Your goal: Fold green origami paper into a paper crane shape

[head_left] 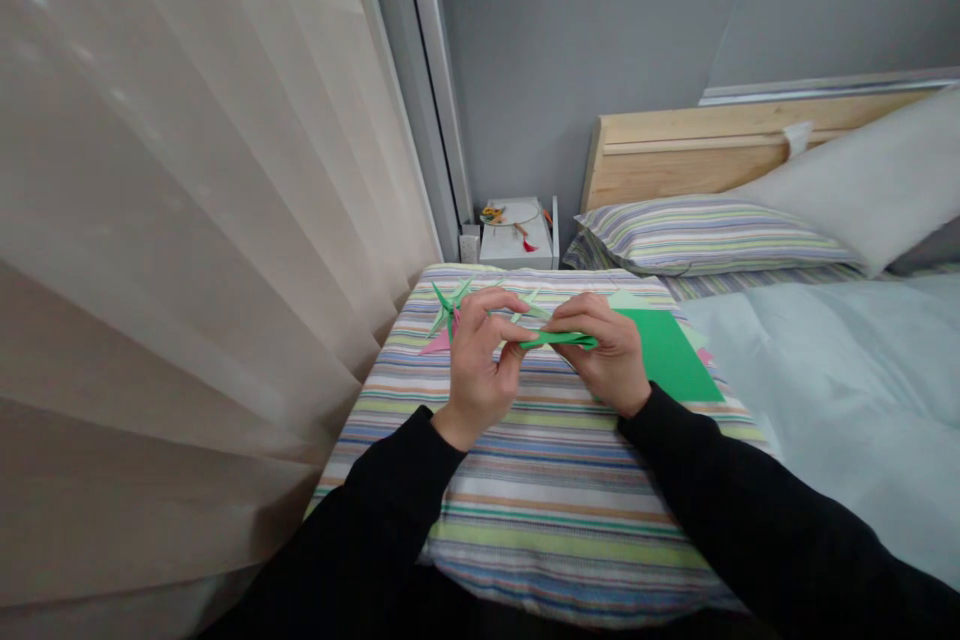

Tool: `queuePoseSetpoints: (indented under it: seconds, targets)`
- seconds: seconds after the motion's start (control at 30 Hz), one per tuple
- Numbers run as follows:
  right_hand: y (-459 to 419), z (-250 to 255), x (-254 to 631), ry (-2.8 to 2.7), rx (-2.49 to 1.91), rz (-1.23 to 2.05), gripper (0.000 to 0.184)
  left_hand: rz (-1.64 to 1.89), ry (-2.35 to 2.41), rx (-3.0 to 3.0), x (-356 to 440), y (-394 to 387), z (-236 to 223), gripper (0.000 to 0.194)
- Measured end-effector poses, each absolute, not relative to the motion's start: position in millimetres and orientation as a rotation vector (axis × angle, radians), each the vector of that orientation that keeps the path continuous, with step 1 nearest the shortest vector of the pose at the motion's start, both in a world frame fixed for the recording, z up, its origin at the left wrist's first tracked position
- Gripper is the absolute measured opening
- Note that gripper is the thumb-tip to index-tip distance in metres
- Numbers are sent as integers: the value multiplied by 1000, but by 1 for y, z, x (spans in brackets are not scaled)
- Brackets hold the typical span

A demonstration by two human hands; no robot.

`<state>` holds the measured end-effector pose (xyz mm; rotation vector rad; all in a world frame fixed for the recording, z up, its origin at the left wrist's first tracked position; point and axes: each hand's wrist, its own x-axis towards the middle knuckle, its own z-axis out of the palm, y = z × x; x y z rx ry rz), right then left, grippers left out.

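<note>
Both my hands hold a folded green paper piece just above a striped pillow. My left hand pinches its left end with fingers curled. My right hand grips its right end, fingers pressed together. Behind my left hand, folded green and pink paper shapes lie on the pillow. A flat green paper sheet lies to the right of my right hand, over lighter sheets.
A beige curtain hangs close on the left. A small white bedside table with small items stands at the back. To the right are a striped pillow, a grey pillow, a wooden headboard and a pale blue blanket.
</note>
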<state>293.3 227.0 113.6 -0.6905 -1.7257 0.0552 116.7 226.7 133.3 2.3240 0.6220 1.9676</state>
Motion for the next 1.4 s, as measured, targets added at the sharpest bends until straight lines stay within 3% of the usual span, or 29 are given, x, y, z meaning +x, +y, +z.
queuePoseSetpoints:
  seconds: [0.77, 0.93, 1.4]
  targets:
    - [250, 94, 305, -1677, -857, 52, 6, 2049, 632, 2359, 111, 238, 130, 14]
    - [240, 104, 300, -1684, -857, 38, 30, 1951, 806, 2380, 110, 248, 121, 11]
    - [238, 103, 302, -1779, -791, -138, 7, 1772, 856, 2452, 110, 260, 111, 5]
